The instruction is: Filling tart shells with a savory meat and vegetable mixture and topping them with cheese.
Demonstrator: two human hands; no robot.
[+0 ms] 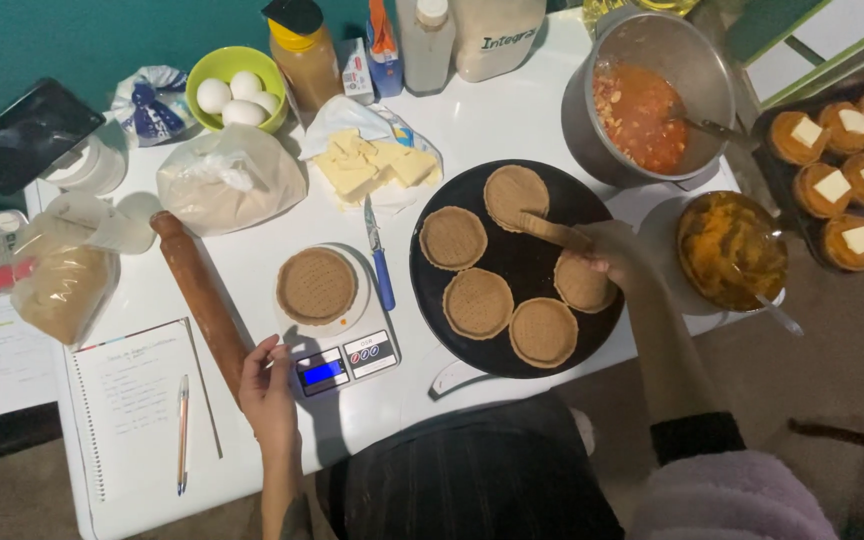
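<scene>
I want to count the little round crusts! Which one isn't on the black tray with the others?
The crust on the white kitchen scale, near the left hand. The other five lie together on the round black tray.

A tart shell (317, 285) sits on the scale (337, 350), left of the round tray (522, 265).

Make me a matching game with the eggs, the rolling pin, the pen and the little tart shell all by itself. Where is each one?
Things:
1. eggs
2. rolling pin
3. pen
4. single tart shell

Places:
A. on the kitchen scale
B. on the open notebook
C. in the green bowl
D. lying on the white table, beside the left hand

Pairs: 1-C, 2-D, 3-B, 4-A
</scene>
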